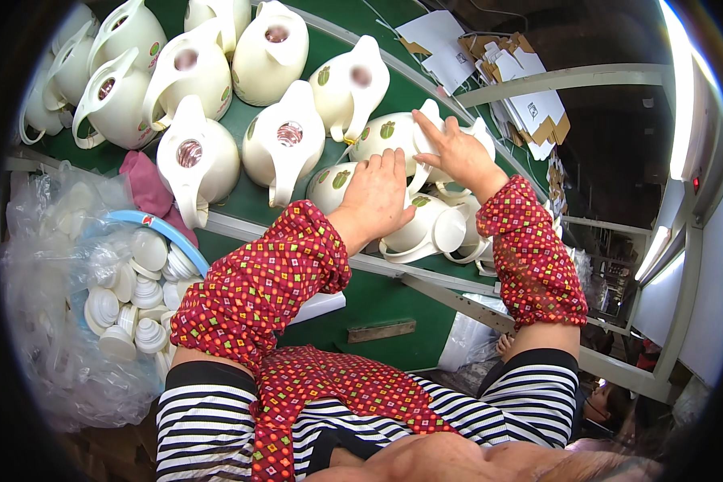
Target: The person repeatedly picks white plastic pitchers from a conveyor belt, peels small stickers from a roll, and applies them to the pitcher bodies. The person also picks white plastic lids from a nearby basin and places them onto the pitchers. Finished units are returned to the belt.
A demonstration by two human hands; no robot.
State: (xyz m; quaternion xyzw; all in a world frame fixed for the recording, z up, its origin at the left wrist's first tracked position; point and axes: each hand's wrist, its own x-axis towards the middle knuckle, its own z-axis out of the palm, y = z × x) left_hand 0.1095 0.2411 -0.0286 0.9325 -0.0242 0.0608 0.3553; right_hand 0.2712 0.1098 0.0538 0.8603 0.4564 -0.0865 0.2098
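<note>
My left hand curves over the top of a cream vacuum jug, its fingers close together and hiding the mouth. Just to the right, my right hand grips the upper part of another cream vacuum jug with thumb and fingers apart around it. Both jugs lean on their sides and carry green emblems. Nearer me, a jug has a round white lid on it. Farther left stand several jugs with uncovered mouths, such as one jug showing a shiny liner.
A blue-rimmed basin lined with clear plastic holds several white lids at the left. A pink cloth lies behind it. Metal rails edge the green bench. Flattened cartons are piled at the far right.
</note>
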